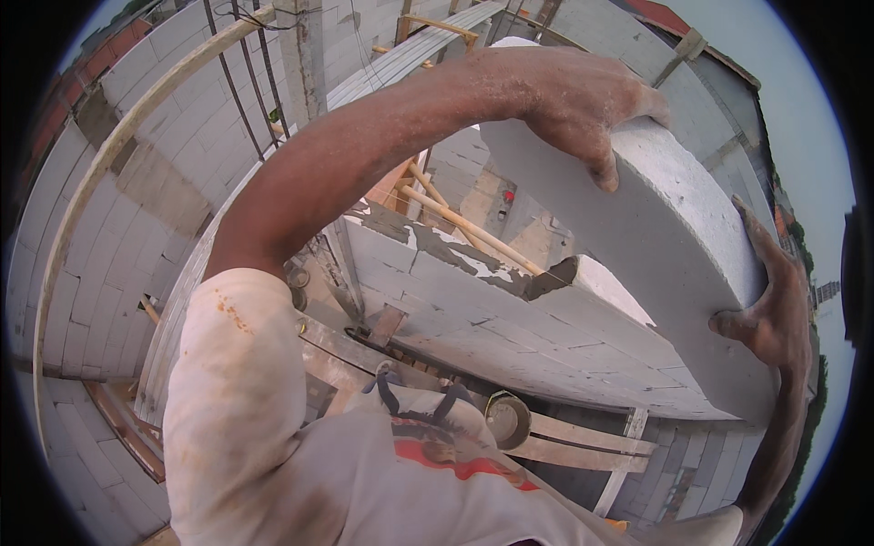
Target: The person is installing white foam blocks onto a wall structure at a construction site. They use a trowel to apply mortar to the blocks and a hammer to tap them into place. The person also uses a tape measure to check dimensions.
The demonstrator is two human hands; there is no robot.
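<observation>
In the head view, your left hand (583, 105) and right hand (776, 314) hold a pale block (655, 259) between them, fingers (756, 229) over its top, thumbs on its face. Below your fingers: a mortar-topped wall (455, 287) and your red-printed shirt (364, 482).

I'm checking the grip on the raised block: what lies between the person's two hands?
In the head view, only the pale block's own top edge lies between the left hand and right hand.
</observation>
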